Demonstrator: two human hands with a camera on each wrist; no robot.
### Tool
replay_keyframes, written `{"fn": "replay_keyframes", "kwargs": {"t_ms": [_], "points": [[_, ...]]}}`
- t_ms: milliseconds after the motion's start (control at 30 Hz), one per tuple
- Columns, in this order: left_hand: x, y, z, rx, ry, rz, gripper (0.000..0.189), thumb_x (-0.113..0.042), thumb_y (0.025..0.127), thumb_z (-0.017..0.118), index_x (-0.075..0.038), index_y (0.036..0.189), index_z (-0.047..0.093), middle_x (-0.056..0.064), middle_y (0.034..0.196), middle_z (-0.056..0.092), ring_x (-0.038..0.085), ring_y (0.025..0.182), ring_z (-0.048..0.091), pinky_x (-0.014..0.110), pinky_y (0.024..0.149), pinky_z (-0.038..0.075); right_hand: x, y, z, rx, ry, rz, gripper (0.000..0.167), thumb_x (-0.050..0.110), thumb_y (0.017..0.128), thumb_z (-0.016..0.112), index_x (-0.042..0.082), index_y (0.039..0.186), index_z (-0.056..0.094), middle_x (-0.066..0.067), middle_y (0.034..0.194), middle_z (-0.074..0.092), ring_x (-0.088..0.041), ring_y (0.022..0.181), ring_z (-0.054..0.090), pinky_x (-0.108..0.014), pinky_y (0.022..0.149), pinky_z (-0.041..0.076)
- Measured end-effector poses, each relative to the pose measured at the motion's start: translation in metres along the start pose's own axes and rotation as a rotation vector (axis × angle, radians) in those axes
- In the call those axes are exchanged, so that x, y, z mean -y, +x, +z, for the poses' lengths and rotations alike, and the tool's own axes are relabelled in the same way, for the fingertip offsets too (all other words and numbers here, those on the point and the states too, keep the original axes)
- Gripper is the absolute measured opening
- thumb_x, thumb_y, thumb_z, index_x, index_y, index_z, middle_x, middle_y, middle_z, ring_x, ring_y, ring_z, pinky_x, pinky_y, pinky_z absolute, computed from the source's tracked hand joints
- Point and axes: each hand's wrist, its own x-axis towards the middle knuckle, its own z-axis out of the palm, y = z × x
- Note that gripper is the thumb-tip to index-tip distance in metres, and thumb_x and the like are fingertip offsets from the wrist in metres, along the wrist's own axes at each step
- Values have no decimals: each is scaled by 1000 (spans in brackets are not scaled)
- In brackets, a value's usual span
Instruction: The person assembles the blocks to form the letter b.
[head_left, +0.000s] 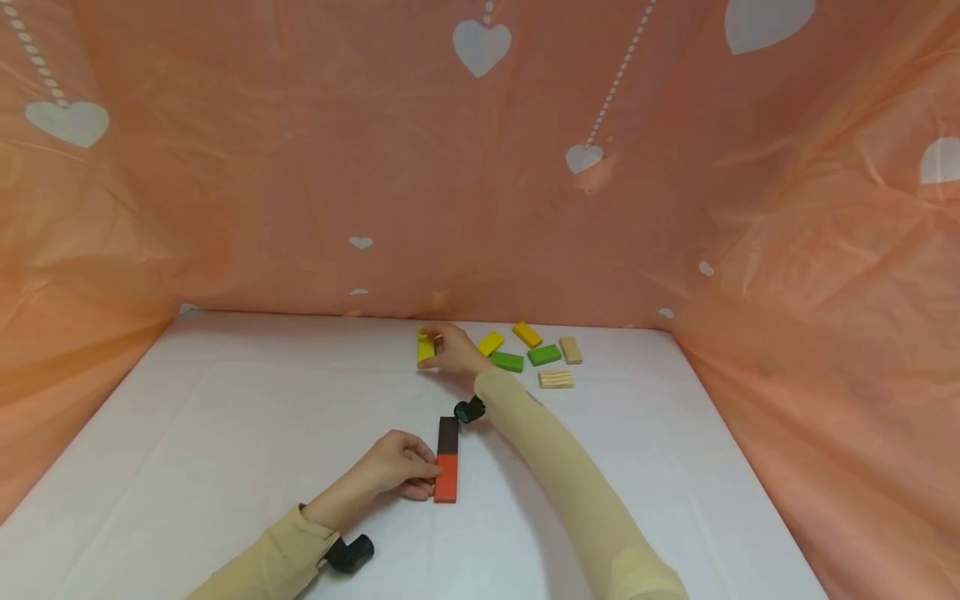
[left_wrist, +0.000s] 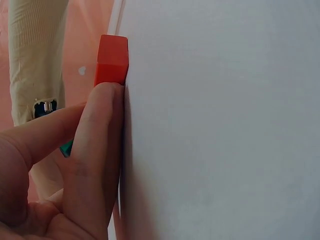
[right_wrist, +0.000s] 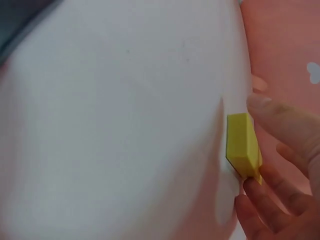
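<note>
The right hand (head_left: 457, 348) pinches a yellow block (head_left: 425, 349), likely light and stiff, best held by its ends, while the left hand (head_left: 395, 464) rests relaxed fingers against a red block (head_left: 447, 483).

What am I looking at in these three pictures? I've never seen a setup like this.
There is no machine here: a person works bare-handed. The wide picture comes from a camera worn on the head; the other two come from cameras on the left and right wrists, looking at the work close up. On the white surface, a red block and a dark block lie end to end. The left hand touches the red block. Farther off, the right hand appears to grip a yellow block. To its right lie two green blocks, two bare wood blocks and two more yellow blocks.
</note>
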Motion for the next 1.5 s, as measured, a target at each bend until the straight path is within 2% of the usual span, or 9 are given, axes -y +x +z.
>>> {"fn": "replay_keyframes", "kwargs": {"t_ms": [233, 433, 600, 800, 1000, 1167, 1333, 1500], "points": [[-3, -1, -1, 7, -4, 16, 17, 1, 84, 69, 10, 94, 59, 11, 71, 67, 16, 57, 66, 32, 58, 60, 2, 4, 2, -61, 9, -1, 53, 9, 78, 80, 1, 125, 57, -11, 124, 56, -23, 108, 54, -27, 93, 48], [-4, -2, 0, 11, -3, 17, 17, 0, 84, 70, 10, 94, 60, 11, 70, 66, 15, 57, 65, 32, 58, 60, 3, 6, 4, -99, -38, -14, 49, 12, 78, 81, 0, 119, 58, -11, 117, 56, -23, 105, 55, -27, 91, 49], [-3, -2, 0, 11, 7, 23, 17, 0, 84, 70, 10, 94, 60, 12, 70, 67, 16, 57, 66, 32, 57, 60, 4, 6, 6, -110, -79, 6, 52, 16, 79, 81, 1, 121, 56, -10, 117, 54, -22, 104, 53, -26, 91, 48], [-1, 0, 0, 6, 12, 8, 17, 0, 84, 70, 9, 94, 60, 11, 70, 66, 15, 57, 65, 31, 56, 60, 2, 4, 3, -111, -44, 31, 58, 6, 79, 78, 3, 129, 49, -13, 120, 53, -24, 107, 54, -30, 93, 49], [-1, -1, 0, 9, 6, 9, 17, 0, 84, 70, 9, 93, 60, 12, 70, 66, 15, 57, 66, 31, 57, 60, -2, 1, -5, -51, -14, 50, 66, -3, 81, 72, 8, 139, 42, -12, 124, 51, -25, 113, 54, -32, 93, 50], [-2, -1, 1, 0, 8, 3, 16, 0, 84, 70, 10, 93, 60, 12, 69, 66, 16, 57, 65, 31, 56, 60, -3, -4, -13, 22, -35, 28, 71, -13, 78, 62, 9, 142, 39, -12, 127, 54, -26, 118, 52, -33, 96, 48], [-1, 0, 1, -10, 9, -7, 16, 1, 84, 70, 10, 94, 60, 12, 71, 66, 16, 57, 65, 31, 56, 60, -4, -9, -20, 102, -49, -6, 64, -18, 80, 52, 6, 139, 45, -9, 128, 56, -22, 120, 51, -30, 99, 46], [1, 0, 0, 2, 1, -6, 17, 0, 84, 70, 9, 94, 60, 11, 70, 66, 15, 57, 65, 30, 56, 60, -7, -10, -23, 160, -68, -7, 56, -20, 80, 49, 5, 131, 55, -7, 127, 58, -21, 121, 51, -29, 101, 44]]}}
